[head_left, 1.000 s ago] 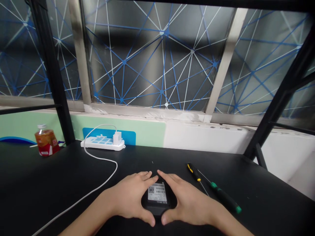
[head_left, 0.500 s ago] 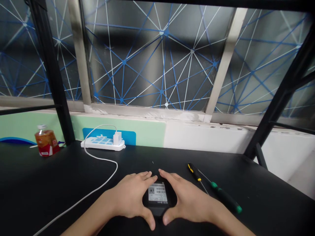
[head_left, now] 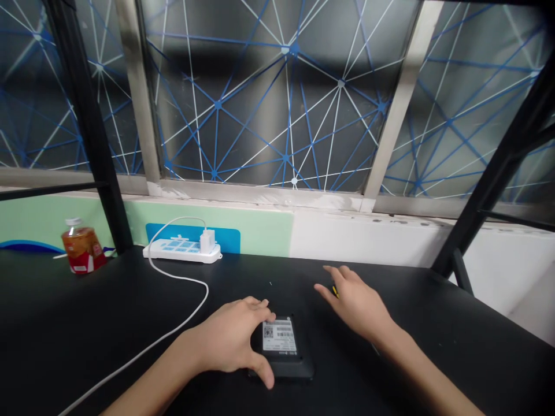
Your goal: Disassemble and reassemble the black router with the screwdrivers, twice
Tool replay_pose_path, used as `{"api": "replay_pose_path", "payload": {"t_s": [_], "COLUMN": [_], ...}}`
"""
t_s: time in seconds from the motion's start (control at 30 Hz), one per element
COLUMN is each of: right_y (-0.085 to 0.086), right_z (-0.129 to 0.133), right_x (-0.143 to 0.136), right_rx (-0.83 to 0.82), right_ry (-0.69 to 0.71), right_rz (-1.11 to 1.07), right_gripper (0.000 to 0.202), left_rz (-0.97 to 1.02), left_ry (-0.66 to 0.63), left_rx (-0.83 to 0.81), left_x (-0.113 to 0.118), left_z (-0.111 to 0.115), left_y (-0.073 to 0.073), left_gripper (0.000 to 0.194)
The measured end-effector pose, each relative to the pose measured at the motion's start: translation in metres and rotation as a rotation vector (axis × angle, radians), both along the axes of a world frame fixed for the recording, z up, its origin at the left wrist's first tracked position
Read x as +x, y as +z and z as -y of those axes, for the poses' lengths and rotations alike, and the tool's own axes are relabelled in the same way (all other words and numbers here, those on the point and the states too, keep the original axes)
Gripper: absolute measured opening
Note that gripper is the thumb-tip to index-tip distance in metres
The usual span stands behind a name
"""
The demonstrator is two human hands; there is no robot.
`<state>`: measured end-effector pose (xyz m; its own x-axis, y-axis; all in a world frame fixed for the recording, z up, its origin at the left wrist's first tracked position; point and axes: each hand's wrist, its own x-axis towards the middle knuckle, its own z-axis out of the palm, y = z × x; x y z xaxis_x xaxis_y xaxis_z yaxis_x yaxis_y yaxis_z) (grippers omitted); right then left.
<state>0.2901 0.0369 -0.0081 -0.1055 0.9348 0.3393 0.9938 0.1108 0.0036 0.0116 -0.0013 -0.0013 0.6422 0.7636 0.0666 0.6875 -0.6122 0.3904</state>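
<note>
A flat black electronic box [head_left: 291,367] with a white barcode label [head_left: 280,336] lies on the desk in front of me. Its left side is held by my left hand [head_left: 236,338], fingertips at the far edge and thumb at the near left corner. My right hand [head_left: 358,300] is off the box, to its right, with fingers apart and stretched forward. Under that hand a yellow-and-black screwdriver [head_left: 335,290] shows only as a small yellow bit of handle. I cannot make out the green-and-black screwdriver, covered by my right hand and forearm.
At the back left are a white power strip [head_left: 167,250] with a plugged-in charger [head_left: 207,241] and an orange drink bottle [head_left: 82,248]. A white cable [head_left: 173,330] curves across the desk's left side. Black frame posts [head_left: 97,144] stand at both sides before the window.
My right hand has let go of the box's right side and moved right and forward, over the screwdrivers. My left hand stays at the box.
</note>
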Motion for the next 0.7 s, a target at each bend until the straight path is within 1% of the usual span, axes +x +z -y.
{"api": "replay_pose_path", "payload": {"t_s": [0.03,0.1,0.2,0.3,0.43,0.6,0.7], "right_y": [-0.001,-0.005,-0.011,-0.014,-0.015,-0.015,-0.007], "right_z": [-0.004,-0.01,-0.014,-0.015,-0.014,-0.014,-0.012], "right_x": [0.006,0.015,0.02,0.02,0.019,0.018,0.015], "right_rx": [-0.011,-0.048,-0.089,-0.109,-0.125,-0.125,-0.102], "right_ry": [-0.05,-0.098,-0.127,-0.142,-0.165,-0.164,-0.15], "right_rz": [0.015,0.038,0.073,0.1,0.112,0.091,0.058], "right_gripper": [0.054,0.049,0.04,0.035,0.038,0.042,0.044], "left_rz": [0.005,0.017,0.047,0.081,0.087,0.108,0.147], "left_ry": [-0.004,-0.014,-0.057,-0.084,-0.08,-0.129,-0.1], "left_rx": [-0.009,-0.019,-0.007,-0.004,0.004,0.049,0.124], "left_x": [-0.001,-0.002,-0.004,-0.005,-0.004,-0.005,-0.005], "left_z": [0.0,0.0,0.0,0.001,0.003,0.0,-0.005], "left_y": [0.001,0.003,0.005,0.005,0.007,0.009,0.007], "left_gripper": [0.083,0.081,0.076,0.072,0.051,0.022,0.016]}}
